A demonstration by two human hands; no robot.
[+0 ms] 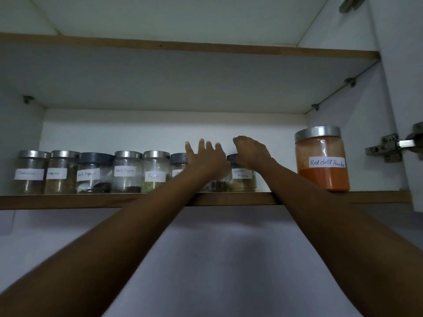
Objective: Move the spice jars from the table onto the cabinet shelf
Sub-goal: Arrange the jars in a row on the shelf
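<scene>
The left hand [206, 156] is smeared with motion, fingers spread, and it blocks the right half of a dark-lidded jar [178, 160], label included. Behind its wrist only the bottom of a second jar [217, 185] shows, with something dark inside. The right hand [251, 154] curls over the lid of the Garam Masala jar [242, 179], hiding most of that lid and its own fingertips. Labels on the two leftmost jars [29, 173] are too blurred to read. Both forearms [114, 248] run off the bottom edge, and the cabinet door [400, 65] is cut by the right edge.
</scene>
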